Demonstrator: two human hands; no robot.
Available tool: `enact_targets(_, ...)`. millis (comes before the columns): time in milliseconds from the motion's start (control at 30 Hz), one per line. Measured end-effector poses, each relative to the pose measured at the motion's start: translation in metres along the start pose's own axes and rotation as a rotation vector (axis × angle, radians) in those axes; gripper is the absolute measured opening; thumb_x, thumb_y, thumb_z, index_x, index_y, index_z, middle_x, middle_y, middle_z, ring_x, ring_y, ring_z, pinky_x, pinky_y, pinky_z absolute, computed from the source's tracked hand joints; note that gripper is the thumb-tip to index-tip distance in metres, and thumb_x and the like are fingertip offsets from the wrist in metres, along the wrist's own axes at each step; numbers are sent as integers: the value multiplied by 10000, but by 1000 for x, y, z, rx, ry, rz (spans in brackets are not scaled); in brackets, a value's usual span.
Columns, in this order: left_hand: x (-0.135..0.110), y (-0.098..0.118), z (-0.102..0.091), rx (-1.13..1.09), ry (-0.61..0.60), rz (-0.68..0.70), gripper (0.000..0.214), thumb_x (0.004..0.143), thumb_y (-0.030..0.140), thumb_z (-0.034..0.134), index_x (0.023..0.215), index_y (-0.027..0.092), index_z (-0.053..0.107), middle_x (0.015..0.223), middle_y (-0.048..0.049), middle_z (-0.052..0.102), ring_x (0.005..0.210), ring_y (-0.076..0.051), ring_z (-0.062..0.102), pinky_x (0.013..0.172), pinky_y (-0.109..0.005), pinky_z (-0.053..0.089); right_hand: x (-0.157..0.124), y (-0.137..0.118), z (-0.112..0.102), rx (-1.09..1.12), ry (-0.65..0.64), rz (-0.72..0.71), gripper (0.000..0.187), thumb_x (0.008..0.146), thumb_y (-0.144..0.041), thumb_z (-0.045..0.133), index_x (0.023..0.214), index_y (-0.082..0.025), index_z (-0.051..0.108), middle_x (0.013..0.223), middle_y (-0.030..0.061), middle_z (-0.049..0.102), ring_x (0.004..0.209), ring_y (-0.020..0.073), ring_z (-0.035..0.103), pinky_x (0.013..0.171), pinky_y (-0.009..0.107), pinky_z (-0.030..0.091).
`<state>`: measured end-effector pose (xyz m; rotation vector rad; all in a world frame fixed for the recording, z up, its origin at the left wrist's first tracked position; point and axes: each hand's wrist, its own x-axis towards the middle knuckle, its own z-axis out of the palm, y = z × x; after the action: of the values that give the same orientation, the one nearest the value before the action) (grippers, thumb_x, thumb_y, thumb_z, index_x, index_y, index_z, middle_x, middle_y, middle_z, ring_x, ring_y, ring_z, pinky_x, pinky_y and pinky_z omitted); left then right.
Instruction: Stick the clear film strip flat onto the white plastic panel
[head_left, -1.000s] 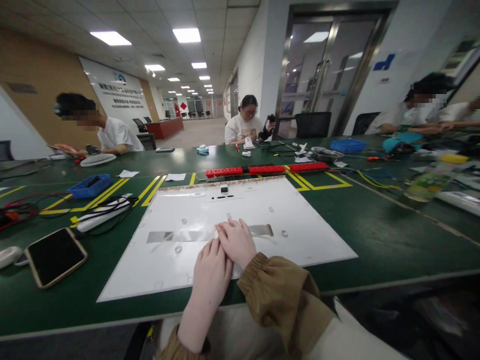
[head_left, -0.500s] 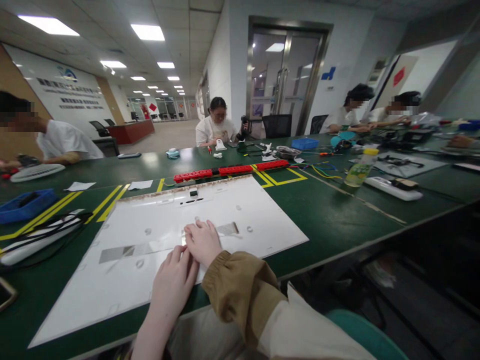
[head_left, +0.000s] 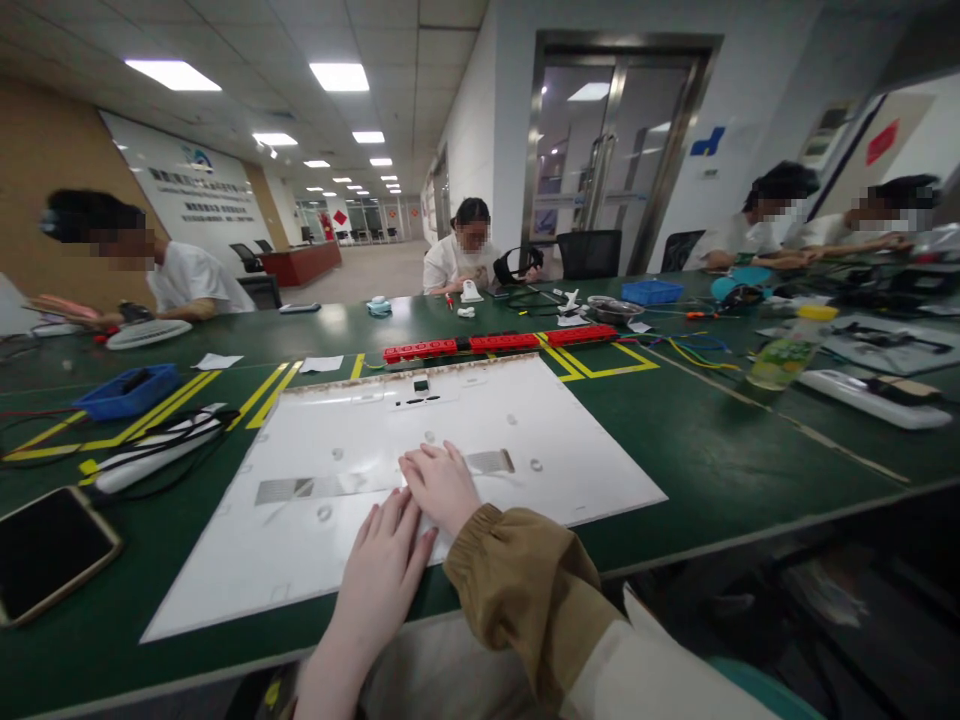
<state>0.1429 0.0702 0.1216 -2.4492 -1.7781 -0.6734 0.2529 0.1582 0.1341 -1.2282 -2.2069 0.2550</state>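
A large white panel (head_left: 367, 410) lies flat on the green table, its far edge brownish. Across its middle runs a grey flat ribbon-like strip (head_left: 281, 491), whose centre is covered by my hands. My right hand (head_left: 442, 485) rests palm down over the strip, fingers stretched out. Just nearer to me, my left hand (head_left: 386, 550) lies on the panel with its fingers extended, their tips touching or close beside my right hand. Neither hand shows anything in its grasp; what lies under the palms is hidden.
Beyond the panel stretches a red power strip (head_left: 502, 340). To the left are a phone (head_left: 56, 550), a white cord-wrapped device (head_left: 161, 450) and a blue tray (head_left: 124, 392). A yellow-capped bottle (head_left: 791, 350) stands at right. Several people sit around the table (head_left: 675, 520).
My view has turned left, so the scene sits further right and the phone shows far more fully. Both hands keep about the same place on the panel.
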Motion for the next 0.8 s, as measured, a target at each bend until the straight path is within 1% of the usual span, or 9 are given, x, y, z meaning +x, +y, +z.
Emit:
enact_targets(233, 2, 7, -6, 25, -33, -33, 338, 946, 285, 381, 1255, 172, 463, 1324, -119, 446, 1212, -256, 425, 1041, -473, 337, 5, 0, -1, 17, -27, 3, 247, 919, -198, 422, 1065, -224, 620, 1078, 39, 648, 1175, 172, 462, 1084, 407, 169)
enact_targets(367, 3, 7, -6, 19, -8, -34, 360, 942, 280, 388, 1288, 195, 439, 1318, -103, 451, 1208, -253, 426, 1033, -470, 344, 6, -1, -3, 58, -35, 13, 273, 894, -171, 433, 1098, -217, 608, 1135, 41, 633, 1182, 177, 468, 1087, 426, 170)
enact_targets(500, 2, 7, -4, 4, 18, -37, 391, 934, 290, 397, 1316, 211, 418, 1336, -97, 444, 1214, -244, 428, 1050, -459, 324, 7, 4, -2, 123, -16, 11, 308, 860, -165, 462, 1141, -199, 585, 1189, 38, 610, 1188, 170, 481, 1087, 397, 213)
enact_targets(600, 0, 7, -3, -22, 28, -46, 409, 934, 292, 389, 1331, 193, 402, 1355, -99, 437, 1248, -237, 403, 1071, -438, 307, 10, 12, -2, 166, 43, 67, 407, 841, -122, 425, 1240, -131, 507, 1208, 69, 596, 1169, 170, 506, 1066, 372, 273)
enact_targets(667, -1, 6, -2, -19, 44, -62, 445, 932, 299, 387, 1357, 167, 367, 1387, -115, 409, 1283, -249, 368, 1070, -442, 312, 11, 17, -2, 191, 79, 103, 451, 827, -90, 397, 1272, -92, 465, 1199, 80, 601, 1158, 166, 517, 1044, 353, 314)
enact_targets(733, -1, 6, 0, 2, 49, -80, 486, 928, 312, 390, 1377, 135, 335, 1418, -130, 376, 1311, -268, 331, 1071, -458, 310, 12, 20, -2, 210, 96, 113, 443, 823, -79, 392, 1258, -81, 471, 1163, 75, 623, 1137, 163, 533, 1031, 340, 334)
enact_targets(800, -1, 6, 1, 26, 32, -88, 498, 929, 328, 385, 1376, 114, 338, 1432, -132, 361, 1323, -279, 311, 1079, -473, 297, 11, 20, -2, 220, 96, 104, 408, 833, -87, 403, 1230, -88, 496, 1105, 65, 654, 1116, 164, 547, 1029, 341, 333)
